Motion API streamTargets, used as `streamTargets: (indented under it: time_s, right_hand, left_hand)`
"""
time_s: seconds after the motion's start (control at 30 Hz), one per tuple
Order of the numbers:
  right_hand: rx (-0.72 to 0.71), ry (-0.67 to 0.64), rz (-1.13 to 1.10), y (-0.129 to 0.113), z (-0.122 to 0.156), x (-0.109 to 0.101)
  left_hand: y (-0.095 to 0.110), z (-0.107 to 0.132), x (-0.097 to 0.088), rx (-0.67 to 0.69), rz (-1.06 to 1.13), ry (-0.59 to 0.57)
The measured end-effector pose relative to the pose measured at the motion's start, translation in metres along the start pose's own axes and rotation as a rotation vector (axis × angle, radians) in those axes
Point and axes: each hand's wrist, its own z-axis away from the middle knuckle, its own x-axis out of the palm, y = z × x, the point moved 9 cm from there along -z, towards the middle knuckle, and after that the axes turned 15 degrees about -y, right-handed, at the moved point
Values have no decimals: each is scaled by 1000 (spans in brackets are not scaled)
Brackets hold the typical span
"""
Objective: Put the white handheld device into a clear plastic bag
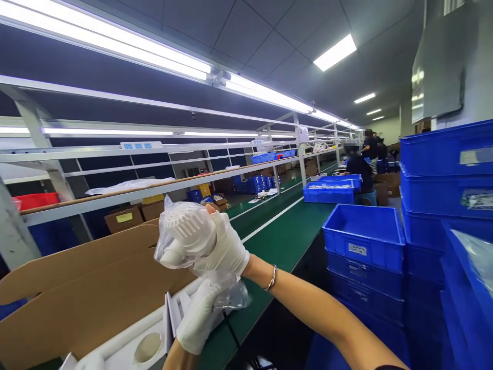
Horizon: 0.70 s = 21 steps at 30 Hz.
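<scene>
My right hand [227,246], in a white glove, is closed around a white ribbed plastic part [188,228] wrapped in a clear plastic bag. It holds the part up above the bench. Below it, my gloved left hand [200,313] pinches the hanging lower end of the same clear bag [229,293]. Under both hands lies a white foam tray [127,344] with a round recess, beside an open cardboard box [80,288].
A green conveyor bench [285,231] runs away to the right rear. Stacked blue bins [365,246] stand at right. More blue bins and cardboard boxes sit along the bench and shelf frame [115,151]. People work at the far end [360,167].
</scene>
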Motion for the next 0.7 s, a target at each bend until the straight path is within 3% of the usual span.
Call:
streamTargets:
  time_s: [0.1,0.17,0.23,0.33,0.43,0.57,0.7]
  right_hand:
    - [-8,-166,253,29,-13,21]
    - [2,-329,448,57,-20,43]
    - [-15,-419,423,89,-27,64]
    - [-32,-583,367,140,-29,105]
    - [-18,-827,369,187,-7,148]
    - [117,-1108,368,249,45,185]
    - [144,-1380,324,290,88,217]
  left_hand:
    - [6,-10,-20,-117,-74,-96]
    - [5,-23,-43,-196,-127,-99]
    - [-8,-39,-71,-297,-174,-84]
    - [-49,-56,-115,-495,-225,-61]
    - [-100,-55,-142,-661,-263,-48]
    - [-160,-42,-152,-767,-326,-43]
    - [-202,-37,-152,-810,-400,-64]
